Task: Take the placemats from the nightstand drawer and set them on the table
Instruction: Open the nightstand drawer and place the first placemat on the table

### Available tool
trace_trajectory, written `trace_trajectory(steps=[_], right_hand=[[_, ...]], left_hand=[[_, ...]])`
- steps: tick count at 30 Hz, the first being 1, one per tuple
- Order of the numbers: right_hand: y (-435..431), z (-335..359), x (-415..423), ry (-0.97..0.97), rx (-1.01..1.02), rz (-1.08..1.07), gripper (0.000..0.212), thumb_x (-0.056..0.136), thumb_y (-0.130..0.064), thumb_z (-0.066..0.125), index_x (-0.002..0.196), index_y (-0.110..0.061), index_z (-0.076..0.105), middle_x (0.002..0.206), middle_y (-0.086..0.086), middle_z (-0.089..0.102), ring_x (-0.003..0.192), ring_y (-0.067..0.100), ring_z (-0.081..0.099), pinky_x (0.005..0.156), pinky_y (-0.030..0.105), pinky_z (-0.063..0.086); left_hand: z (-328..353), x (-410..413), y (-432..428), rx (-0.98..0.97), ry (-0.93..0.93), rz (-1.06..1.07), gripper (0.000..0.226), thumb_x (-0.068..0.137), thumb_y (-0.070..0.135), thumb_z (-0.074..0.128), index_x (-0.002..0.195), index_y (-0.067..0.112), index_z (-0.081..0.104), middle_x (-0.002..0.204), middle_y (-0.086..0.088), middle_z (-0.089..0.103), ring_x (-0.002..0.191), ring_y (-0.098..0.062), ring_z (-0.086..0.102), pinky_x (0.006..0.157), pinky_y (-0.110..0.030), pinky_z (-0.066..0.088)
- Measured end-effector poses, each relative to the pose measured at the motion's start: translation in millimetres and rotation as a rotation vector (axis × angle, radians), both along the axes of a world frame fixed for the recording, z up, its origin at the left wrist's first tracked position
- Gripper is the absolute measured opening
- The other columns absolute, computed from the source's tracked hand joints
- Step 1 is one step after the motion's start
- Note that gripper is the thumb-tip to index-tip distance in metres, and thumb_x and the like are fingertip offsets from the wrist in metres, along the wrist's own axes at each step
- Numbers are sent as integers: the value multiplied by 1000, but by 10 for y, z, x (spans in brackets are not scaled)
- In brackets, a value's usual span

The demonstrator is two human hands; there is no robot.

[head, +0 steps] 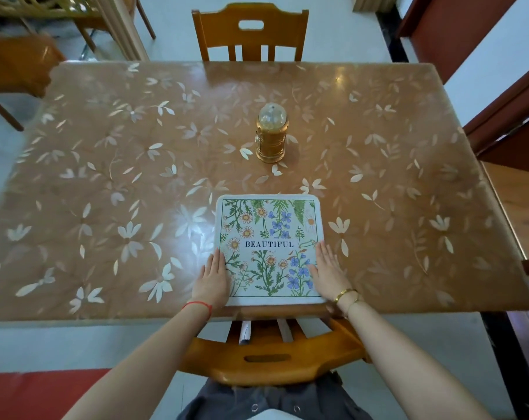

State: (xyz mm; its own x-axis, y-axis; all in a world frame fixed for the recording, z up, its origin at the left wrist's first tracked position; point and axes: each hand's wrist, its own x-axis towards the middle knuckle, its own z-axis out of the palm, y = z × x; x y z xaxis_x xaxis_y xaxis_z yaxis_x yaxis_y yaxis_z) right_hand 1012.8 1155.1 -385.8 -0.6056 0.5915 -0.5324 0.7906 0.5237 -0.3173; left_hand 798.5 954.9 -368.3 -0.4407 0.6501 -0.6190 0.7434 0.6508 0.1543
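The worktop (105, 177) carries a floral placemat (269, 247) at its near edge, in front of a gold lantern (271, 137). The left hand (212, 280) and right hand (329, 274) lie flat, fingers together, on the placemat's side edges.

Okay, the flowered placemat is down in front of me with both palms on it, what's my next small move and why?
Probably lift both hands straight off. The placemat already lies flat on the table, square to the near edge, with the left hand and right hand open, pressing its side edges, gripping nothing.
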Motion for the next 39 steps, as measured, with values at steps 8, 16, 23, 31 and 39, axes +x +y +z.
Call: trace_trajectory(steps=[8, 16, 23, 31, 39], right_hand=[[-516, 154, 105, -8, -110, -2, 61, 103, -34, 19, 152, -3, -1, 162, 14, -6, 150, 22, -4, 122, 34, 1], [-736, 144, 268, -67, -130, 9, 63, 103, -34, 22, 152, -1, 1, 161, 17, -8, 150, 25, -6, 122, 36, 4], [-741, 198, 235, -167, -147, -82, 61, 104, -34, 22, 151, 1, 6, 161, 18, -4, 150, 29, 7, 121, 40, 11], [-642, 470, 353, 62, -130, -356, 58, 104, -36, 21, 152, -4, 16, 162, 15, 7, 149, 30, 13, 121, 42, 13], [-692, 878, 793, 546, 13, -817, 34, 100, -33, 39, 119, -16, 62, 122, 4, 65, 101, 12, 55, 88, 29, 44]], left_hand=[[123, 247, -256, -41, -44, -135, 72, 103, 14, 41, 156, 1, -6, 166, -17, -10, 155, -31, -4, 126, -42, 8], [213, 335, -395, -74, -182, -124, 75, 103, 27, 43, 157, 4, -5, 165, -15, -16, 155, -28, -5, 125, -44, 8], [345, 317, -442, -87, -206, -130, 69, 106, 26, 34, 157, 4, -6, 166, -12, -15, 155, -25, -5, 125, -45, 6], [479, 148, -215, 48, -228, 37, 40, 104, 24, 41, 133, 2, 56, 139, -18, 58, 127, -33, 55, 105, -35, 43], [809, 382, 271, 490, -584, 139, 33, 101, 11, 48, 132, 10, 61, 122, -7, 70, 113, -22, 66, 100, -31, 51]])
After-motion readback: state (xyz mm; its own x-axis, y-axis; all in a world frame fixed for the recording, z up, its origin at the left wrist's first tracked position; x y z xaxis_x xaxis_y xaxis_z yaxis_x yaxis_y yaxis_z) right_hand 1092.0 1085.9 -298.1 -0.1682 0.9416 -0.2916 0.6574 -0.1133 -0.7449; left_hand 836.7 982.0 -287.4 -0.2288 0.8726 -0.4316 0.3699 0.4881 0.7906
